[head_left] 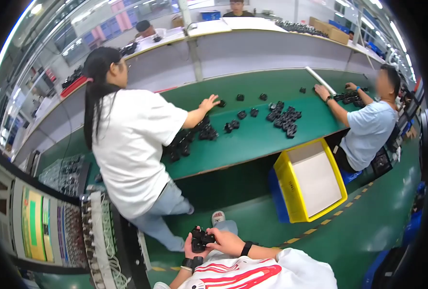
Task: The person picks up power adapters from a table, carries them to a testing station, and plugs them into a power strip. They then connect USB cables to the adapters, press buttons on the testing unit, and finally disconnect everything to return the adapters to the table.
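Observation:
Close to my body, at the bottom middle, my left hand (190, 251) is closed around small black moulded parts (198, 244), which look like several pieces clustered together. From the right, my right hand (227, 242) pinches the side of the same cluster with thumb and fingers. Its wrist wears a black band. The exact kind of these parts cannot be made out. Similar black parts lie on the green worktable (233, 156), in a loose pile (285, 118) at the middle and another heap (182, 144) by a co-worker.
A co-worker in a white T-shirt (137, 144) stands at the left, one hand reaching over the table. Another in light blue (368, 127) sits at the right end. A yellow crate (291, 190) stands before the table. At lower left is a rack with cables (110, 245).

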